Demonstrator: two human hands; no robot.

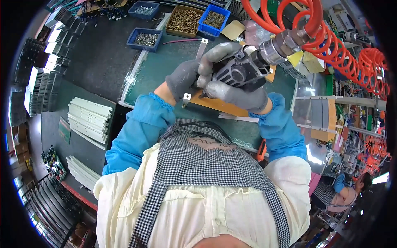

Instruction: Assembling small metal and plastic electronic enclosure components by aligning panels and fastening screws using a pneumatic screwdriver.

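A black pneumatic driver (pixel 237 73) is gripped by my right hand (pixel 244 97), in a grey glove with the fingers wrapped round it. A metal coupling (pixel 275 49) joins it to an orange coiled air hose (pixel 318 20). My left hand (pixel 182 79), also gloved, is closed just left of the driver's front end; what it pinches is hidden. Below the hands lies an orange-tan board (pixel 227 106). A pale metal strip with a hole in its end (pixel 187 96) shows beside it, and another strip (pixel 202 47) sticks out beyond my hands.
Beyond the green worktable (pixel 151 78) stand a brown tray of brass-coloured screws (pixel 182 20), a blue bin (pixel 214 20) and a bin of small metal parts (pixel 144 38). White slotted profiles (pixel 89 122) are stacked at left. Another person (pixel 343 192) sits at far right.
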